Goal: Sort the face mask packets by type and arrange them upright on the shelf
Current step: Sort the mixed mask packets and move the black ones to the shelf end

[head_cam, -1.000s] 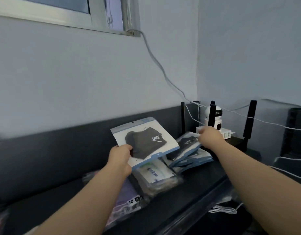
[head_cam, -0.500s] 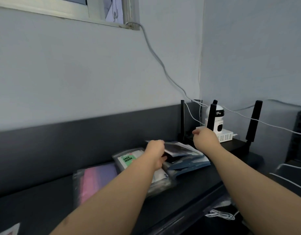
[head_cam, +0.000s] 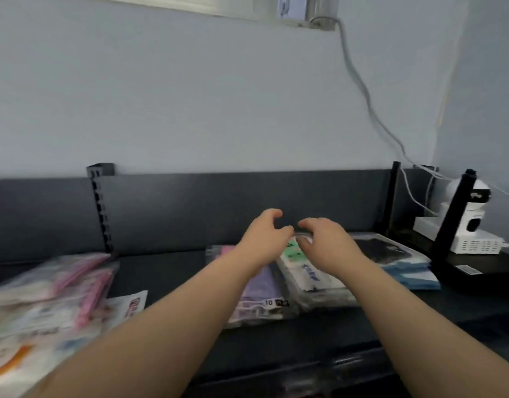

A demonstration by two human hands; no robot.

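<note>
Mask packets were seen lying flat on the dark shelf [head_cam: 167,271]: a blurred pink pile [head_cam: 46,294] at eight o'clock, a purple packet [head_cam: 259,291] and a white stack [head_cam: 313,280] at centre, and dark masks on blue packets [head_cam: 402,262] at three o'clock. None had been stood upright. The left hand [head_cam: 262,234] and right hand [head_cam: 325,239] were held loosely curled and empty over the white stack. Slippery packets could probably slide or topple if lifted together. A pale wall [head_cam: 190,96] was seen behind, and a small camera [head_cam: 474,208] at three o'clock.
</note>
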